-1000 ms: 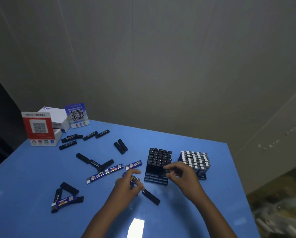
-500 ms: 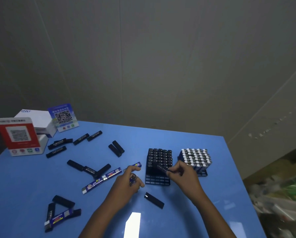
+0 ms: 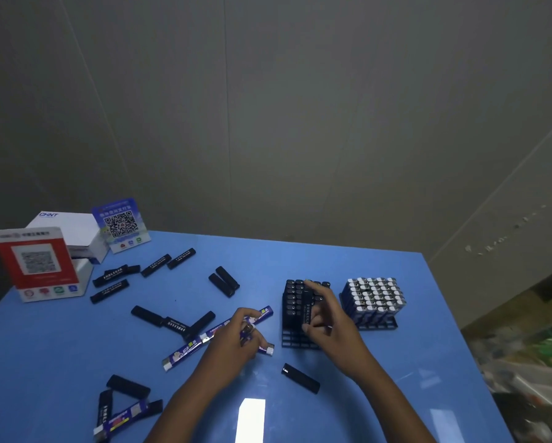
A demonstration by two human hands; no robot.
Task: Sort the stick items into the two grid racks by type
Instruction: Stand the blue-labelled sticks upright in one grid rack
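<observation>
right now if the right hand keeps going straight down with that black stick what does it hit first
Most likely the black grid rack: the right hand holds the black stick nearly upright over its near rows. Depth is unclear, so whether it meets an open cell or a seated stick cannot be told.

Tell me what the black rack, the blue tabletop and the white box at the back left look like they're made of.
Black rack: probably moulded plastic, matte, with an open lattice base. Blue tabletop: a smooth, glossy hard surface, maybe laminate, since it mirrors a bright light patch. White box: likely matte printed cardboard, with sharp folded edges and a logo.
</observation>
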